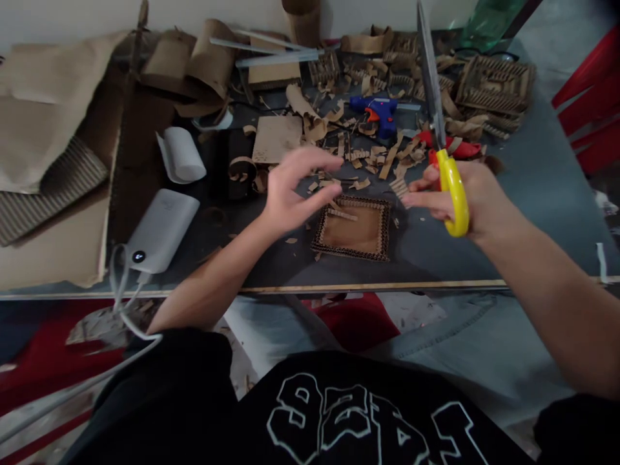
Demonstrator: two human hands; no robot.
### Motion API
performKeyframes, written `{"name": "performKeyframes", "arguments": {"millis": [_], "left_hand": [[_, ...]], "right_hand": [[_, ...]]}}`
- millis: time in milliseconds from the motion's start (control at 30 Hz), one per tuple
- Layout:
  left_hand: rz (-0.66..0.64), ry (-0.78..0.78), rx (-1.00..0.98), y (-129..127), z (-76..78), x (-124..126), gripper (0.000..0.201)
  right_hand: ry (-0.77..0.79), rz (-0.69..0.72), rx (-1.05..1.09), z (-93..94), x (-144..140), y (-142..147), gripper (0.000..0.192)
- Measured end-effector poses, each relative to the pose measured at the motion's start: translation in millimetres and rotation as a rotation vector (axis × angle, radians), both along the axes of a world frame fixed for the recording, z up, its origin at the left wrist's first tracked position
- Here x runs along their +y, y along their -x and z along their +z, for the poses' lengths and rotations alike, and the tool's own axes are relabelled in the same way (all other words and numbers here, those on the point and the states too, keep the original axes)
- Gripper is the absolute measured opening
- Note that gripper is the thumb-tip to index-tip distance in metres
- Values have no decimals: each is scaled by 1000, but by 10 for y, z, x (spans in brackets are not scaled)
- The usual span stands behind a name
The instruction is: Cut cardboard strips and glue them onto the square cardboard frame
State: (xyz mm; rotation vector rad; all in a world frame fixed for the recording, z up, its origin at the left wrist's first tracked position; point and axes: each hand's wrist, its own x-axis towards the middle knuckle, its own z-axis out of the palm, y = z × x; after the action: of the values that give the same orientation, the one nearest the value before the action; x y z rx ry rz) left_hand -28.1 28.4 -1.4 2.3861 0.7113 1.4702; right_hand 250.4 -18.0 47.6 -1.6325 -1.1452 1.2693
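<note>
My right hand (465, 194) grips yellow-handled scissors (448, 155), blades pointing up and away over the table. My left hand (295, 187) hovers with fingers spread and blurred, holding nothing, just left of a square cardboard tray (356, 229) edged with corrugated strips. A small cardboard strip lies inside the tray near my left fingertips. Loose cardboard strips (382, 158) are scattered behind the tray.
A blue glue gun (380, 113) lies behind the strips. A white power bank (162, 229) with cable sits at the left, a white paper roll (181, 155) beyond it. Corrugated cardboard sheets (53, 161) pile at far left; cardboard constructions (494, 84) stand at back right. The table's front edge (368, 286) runs below.
</note>
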Motion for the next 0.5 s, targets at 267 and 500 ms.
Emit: {"name": "performKeyframes", "arguments": {"millis": [267, 500], "left_hand": [[-462, 462, -15, -266, -35, -208, 35], [-489, 518, -160, -270, -25, -212, 25]], "right_hand": [[204, 331, 326, 87, -164, 374, 59], [49, 351, 271, 16, -128, 341, 65]]}}
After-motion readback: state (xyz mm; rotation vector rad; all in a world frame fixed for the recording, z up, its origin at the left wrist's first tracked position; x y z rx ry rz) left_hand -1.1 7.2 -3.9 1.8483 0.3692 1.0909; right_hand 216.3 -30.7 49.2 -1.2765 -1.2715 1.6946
